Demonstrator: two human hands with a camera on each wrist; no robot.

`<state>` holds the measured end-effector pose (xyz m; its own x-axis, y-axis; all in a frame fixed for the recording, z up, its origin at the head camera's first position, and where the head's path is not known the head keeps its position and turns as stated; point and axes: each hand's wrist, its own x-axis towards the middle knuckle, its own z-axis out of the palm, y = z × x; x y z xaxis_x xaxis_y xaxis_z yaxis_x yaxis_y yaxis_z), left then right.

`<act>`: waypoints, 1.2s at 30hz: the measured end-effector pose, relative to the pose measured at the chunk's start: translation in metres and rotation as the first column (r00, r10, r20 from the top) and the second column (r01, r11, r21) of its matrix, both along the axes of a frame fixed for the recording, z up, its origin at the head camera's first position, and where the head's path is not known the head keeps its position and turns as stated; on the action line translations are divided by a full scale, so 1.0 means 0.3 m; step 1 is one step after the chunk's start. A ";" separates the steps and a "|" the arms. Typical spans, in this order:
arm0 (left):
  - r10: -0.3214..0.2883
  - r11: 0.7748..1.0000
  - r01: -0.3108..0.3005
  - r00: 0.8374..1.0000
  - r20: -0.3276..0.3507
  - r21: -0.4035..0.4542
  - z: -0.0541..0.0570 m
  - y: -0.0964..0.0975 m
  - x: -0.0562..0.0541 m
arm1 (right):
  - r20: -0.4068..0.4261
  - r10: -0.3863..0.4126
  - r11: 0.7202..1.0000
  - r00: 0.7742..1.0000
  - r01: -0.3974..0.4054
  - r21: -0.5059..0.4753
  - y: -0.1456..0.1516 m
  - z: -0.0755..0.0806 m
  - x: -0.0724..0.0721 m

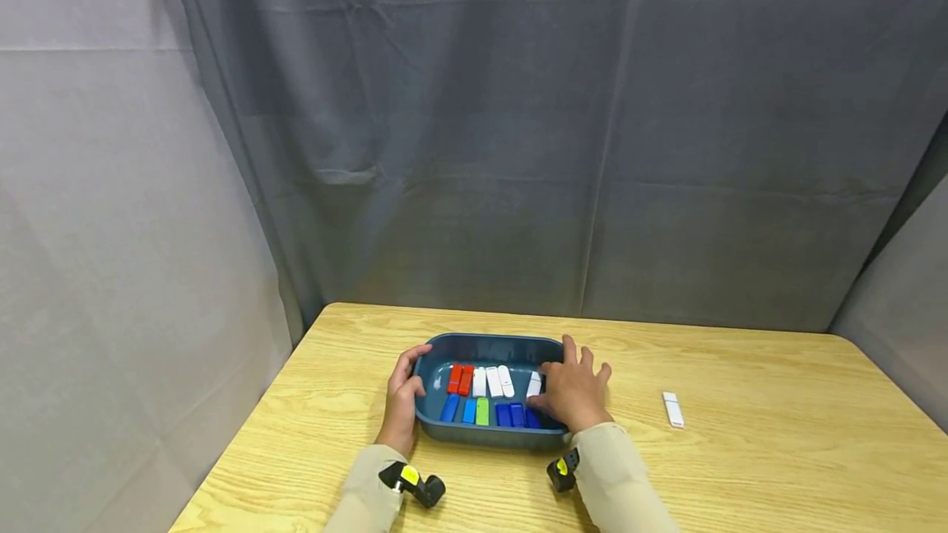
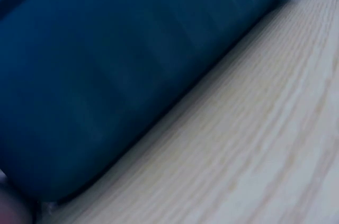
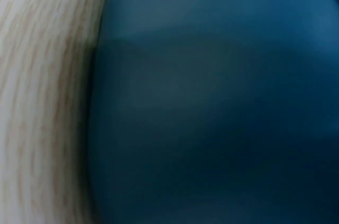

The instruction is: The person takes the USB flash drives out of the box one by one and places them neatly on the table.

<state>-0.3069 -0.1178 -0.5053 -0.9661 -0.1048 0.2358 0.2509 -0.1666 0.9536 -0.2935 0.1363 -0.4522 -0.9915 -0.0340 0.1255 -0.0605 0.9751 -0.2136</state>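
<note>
A dark teal plastic tray (image 1: 492, 436) sits on the table with several USB sticks laid in two rows inside. The back row has red USB sticks (image 1: 460, 379) and white USB sticks (image 1: 493, 382); the front row has blue ones and a green USB stick (image 1: 482, 411). My left hand (image 1: 401, 401) grips the tray's left end, thumb at the rim. Reaching over the right end, my right hand (image 1: 576, 389) pinches a white USB stick (image 1: 533, 383) between thumb and forefinger inside the tray. Both wrist views show mostly the tray's outer wall (image 2: 132, 65).
One more white USB stick (image 1: 673, 410) lies on the wooden table (image 1: 778, 434), right of the tray. A grey curtain (image 1: 474, 146) hangs behind the table, and pale cloth (image 1: 111, 229) hangs at the left side.
</note>
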 end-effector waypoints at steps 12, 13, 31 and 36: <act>0.001 1.000 -0.001 1.000 -0.002 -0.008 0.000 0.000 0.001 | -0.029 -0.018 0.998 0.999 0.016 -0.059 -0.002 -0.008 -0.008; 0.001 1.000 -0.001 1.000 -0.002 -0.007 0.000 0.000 0.001 | -0.035 -0.017 0.997 0.999 0.014 -0.073 -0.002 -0.007 -0.005; 0.015 1.000 -0.015 1.000 0.003 -0.005 0.003 -0.001 0.005 | -0.065 0.029 0.968 0.997 -0.044 -0.245 0.019 0.004 0.009; 0.015 1.000 -0.015 1.000 -0.001 -0.001 0.005 -0.002 0.004 | -0.033 0.054 0.955 0.998 -0.061 -0.291 0.035 0.020 0.010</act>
<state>-0.3059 -0.1183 -0.5037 -0.9643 -0.1191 0.2367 0.2541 -0.1621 0.9535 -0.2905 0.1467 -0.4463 -0.9854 -0.0492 0.1631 -0.1237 0.8650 -0.4864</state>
